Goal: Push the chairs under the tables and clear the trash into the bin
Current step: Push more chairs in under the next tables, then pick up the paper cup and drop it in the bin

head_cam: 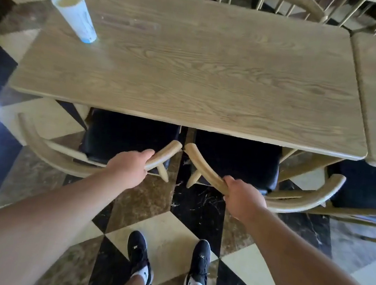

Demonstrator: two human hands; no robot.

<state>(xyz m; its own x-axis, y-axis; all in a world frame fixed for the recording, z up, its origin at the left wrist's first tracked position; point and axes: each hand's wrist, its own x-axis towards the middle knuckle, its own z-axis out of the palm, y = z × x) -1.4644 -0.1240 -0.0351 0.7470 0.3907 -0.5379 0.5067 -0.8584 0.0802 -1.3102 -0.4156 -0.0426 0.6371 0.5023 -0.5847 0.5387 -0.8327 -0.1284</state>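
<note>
Left hand (128,168) grip is wrapped on the left chair (49,151) backrest, right hand (242,199) grip likewise on the right chair (302,196). Both seats sit partly under the tabletop (201,74). Outstanding: paper cup (74,13) at 11 o'clock; no bin in view.

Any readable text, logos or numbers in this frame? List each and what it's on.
No readable words or numbers.
Paper cup: blue print near its base, too blurred to read.
Left shoe, right shoe: small white tongue mark and a sock logo, no legible letters.
</note>
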